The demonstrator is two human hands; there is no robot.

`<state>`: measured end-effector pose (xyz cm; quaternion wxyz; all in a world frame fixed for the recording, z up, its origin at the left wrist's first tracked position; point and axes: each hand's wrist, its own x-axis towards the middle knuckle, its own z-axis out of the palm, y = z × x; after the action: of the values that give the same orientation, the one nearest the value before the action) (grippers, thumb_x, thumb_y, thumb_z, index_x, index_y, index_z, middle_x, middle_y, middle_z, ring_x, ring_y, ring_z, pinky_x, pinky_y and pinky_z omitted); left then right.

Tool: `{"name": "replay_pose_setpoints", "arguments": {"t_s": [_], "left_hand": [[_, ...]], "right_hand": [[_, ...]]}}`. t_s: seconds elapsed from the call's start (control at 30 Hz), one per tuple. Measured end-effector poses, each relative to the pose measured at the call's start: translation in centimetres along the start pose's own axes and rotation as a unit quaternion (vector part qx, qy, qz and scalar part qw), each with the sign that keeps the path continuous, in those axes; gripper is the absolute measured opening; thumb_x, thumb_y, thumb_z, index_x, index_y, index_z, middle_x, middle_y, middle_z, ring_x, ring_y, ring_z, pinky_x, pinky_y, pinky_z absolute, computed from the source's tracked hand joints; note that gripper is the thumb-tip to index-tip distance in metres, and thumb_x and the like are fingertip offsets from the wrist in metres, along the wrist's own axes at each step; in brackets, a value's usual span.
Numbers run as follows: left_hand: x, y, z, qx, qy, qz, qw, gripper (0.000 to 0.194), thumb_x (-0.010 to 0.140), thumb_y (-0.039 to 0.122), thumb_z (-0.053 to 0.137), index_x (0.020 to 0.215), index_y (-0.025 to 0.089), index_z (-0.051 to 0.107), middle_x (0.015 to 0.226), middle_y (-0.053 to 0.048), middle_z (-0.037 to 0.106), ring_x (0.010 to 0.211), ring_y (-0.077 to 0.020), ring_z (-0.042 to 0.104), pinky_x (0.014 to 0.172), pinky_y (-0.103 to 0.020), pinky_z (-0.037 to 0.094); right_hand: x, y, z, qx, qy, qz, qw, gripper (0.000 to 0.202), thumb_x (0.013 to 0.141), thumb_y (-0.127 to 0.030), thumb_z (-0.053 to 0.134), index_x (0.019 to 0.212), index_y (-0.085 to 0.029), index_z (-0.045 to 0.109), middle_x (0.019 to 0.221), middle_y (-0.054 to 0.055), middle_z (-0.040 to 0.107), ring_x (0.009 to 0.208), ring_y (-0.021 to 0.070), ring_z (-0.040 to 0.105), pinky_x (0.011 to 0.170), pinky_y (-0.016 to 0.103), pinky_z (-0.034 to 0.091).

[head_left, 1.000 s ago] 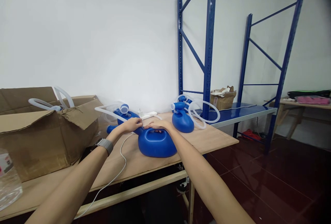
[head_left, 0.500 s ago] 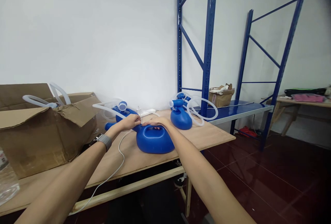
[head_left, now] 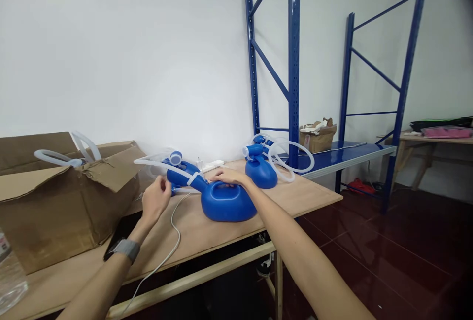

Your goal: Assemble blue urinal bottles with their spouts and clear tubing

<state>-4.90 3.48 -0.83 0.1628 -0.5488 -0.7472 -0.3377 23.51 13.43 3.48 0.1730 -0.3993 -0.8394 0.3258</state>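
A blue plastic urinal bottle (head_left: 227, 207) with a moulded handle lies on its side on the wooden table. Its neck points left, and a clear tube (head_left: 166, 166) is held along the neck by a white clip (head_left: 192, 178). My right hand (head_left: 229, 177) is over the handle, fingers wrapped around it. Left of the neck, my left hand (head_left: 157, 196) has its fingers curled together close to the blue end; what they hold, if anything, is hidden. Behind lie another blue bottle (head_left: 190, 167) and, to the right, a third blue bottle (head_left: 261, 173) with a coiled tube.
An open cardboard box (head_left: 55, 221) with tubing inside stands at left, near a clear plastic bottle (head_left: 13, 275). A dark flat object (head_left: 123, 231) lies beside the box. A white cable (head_left: 177, 236) runs over the table edge. Blue shelving (head_left: 293, 63) rises behind at right.
My left hand has moved left and down, away from the bottle's neck, uncovering the clip and tube. My right hand stays on the handle. The view has shifted slightly.
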Motion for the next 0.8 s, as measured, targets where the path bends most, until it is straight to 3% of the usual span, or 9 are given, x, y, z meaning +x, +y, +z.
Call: {"name": "replay_pose_setpoints", "arguments": {"t_s": [0.07,0.2,0.27,0.33,0.43,0.5,0.6,0.67,0.8], "left_hand": [[0.9,-2.6,1.4,0.047,-0.099,-0.045,0.993,0.036,0.092,0.042,0.045,0.116,0.02,0.062,0.109,-0.017,0.072,0.099,-0.0358,0.071,0.075,-0.04,0.053],[3.3,-5.3,4.6,0.125,-0.153,0.001,0.98,0.076,0.082,0.034,0.057,0.154,0.02,0.041,0.154,-0.027,0.046,0.136,-0.045,0.054,0.093,-0.051,0.053],[4.2,-5.7,5.8,0.151,-0.166,0.052,0.973,0.077,0.079,0.028,0.06,0.154,0.025,0.043,0.164,-0.023,0.033,0.15,-0.0472,0.035,0.104,-0.058,0.046],[4.6,-5.9,6.5,0.165,-0.169,0.109,0.965,0.069,0.08,0.026,0.06,0.148,0.027,0.051,0.167,-0.018,0.032,0.155,-0.044,0.026,0.112,-0.061,0.038],[4.7,-6.1,6.5,0.192,-0.163,0.192,0.949,0.053,0.086,0.023,0.053,0.138,0.026,0.058,0.157,-0.015,0.05,0.15,-0.0344,0.039,0.121,-0.059,0.026],[4.5,-6.1,5.7,0.216,-0.141,0.221,0.941,0.045,0.091,0.025,0.047,0.133,0.024,0.06,0.148,-0.017,0.06,0.141,-0.0337,0.051,0.123,-0.059,0.023],[4.1,-5.7,3.1,0.218,-0.069,0.241,0.943,0.042,0.094,0.036,0.043,0.129,0.021,0.062,0.14,-0.02,0.064,0.131,-0.0366,0.058,0.118,-0.058,0.031],[3.6,-5.1,0.6,0.195,-0.009,0.247,0.949,0.044,0.094,0.042,0.044,0.127,0.02,0.063,0.137,-0.019,0.065,0.127,-0.0367,0.06,0.112,-0.053,0.041],[2.0,-3.3,-5.2,0.135,0.144,0.238,0.951,0.043,0.097,0.05,0.043,0.125,0.022,0.061,0.132,-0.017,0.066,0.115,-0.0343,0.067,0.095,-0.045,0.054]], "right_hand": [[-0.4,0.7,-0.5,0.004,0.022,-0.025,0.999,0.04,0.095,-0.056,0.062,0.1,-0.018,0.075,0.046,-0.007,0.046,0.04,0.0094,0.041,0.041,0.02,0.033],[-0.5,1.8,-0.9,0.004,0.053,-0.019,0.998,0.039,0.095,-0.054,0.063,0.106,-0.018,0.074,0.047,-0.007,0.049,0.04,0.0097,0.043,0.041,0.019,0.034],[-0.4,2.1,-0.8,0.007,0.06,-0.014,0.998,0.038,0.095,-0.052,0.063,0.106,-0.017,0.074,0.048,-0.006,0.05,0.041,0.0099,0.045,0.042,0.019,0.035],[-0.3,2.3,-0.6,0.01,0.07,-0.009,0.997,0.038,0.095,-0.052,0.063,0.106,-0.017,0.074,0.05,-0.005,0.052,0.042,0.0106,0.048,0.043,0.019,0.037],[-0.4,2.3,-0.4,0.007,0.106,-0.019,0.994,0.036,0.095,-0.05,0.062,0.109,-0.018,0.074,0.061,-0.002,0.063,0.05,0.0125,0.057,0.049,0.02,0.043],[-0.6,2.3,-0.3,-0.025,0.149,-0.026,0.988,0.034,0.096,-0.047,0.061,0.11,-0.02,0.074,0.075,0.002,0.072,0.06,0.015,0.066,0.059,0.021,0.048],[-0.6,2.3,-0.1,-0.112,0.228,0.002,0.967,0.031,0.098,-0.043,0.057,0.111,-0.022,0.076,0.1,0.008,0.078,0.089,0.0218,0.073,0.077,0.026,0.051],[-0.5,2.3,-0.1,-0.145,0.256,0.033,0.955,0.032,0.098,-0.04,0.054,0.11,-0.022,0.077,0.11,0.011,0.078,0.104,0.0264,0.072,0.084,0.029,0.05],[-0.1,2.2,0.1,-0.151,0.269,0.066,0.949,0.035,0.1,-0.039,0.049,0.11,-0.021,0.077,0.118,0.016,0.076,0.111,0.0314,0.07,0.09,0.036,0.051]]}}
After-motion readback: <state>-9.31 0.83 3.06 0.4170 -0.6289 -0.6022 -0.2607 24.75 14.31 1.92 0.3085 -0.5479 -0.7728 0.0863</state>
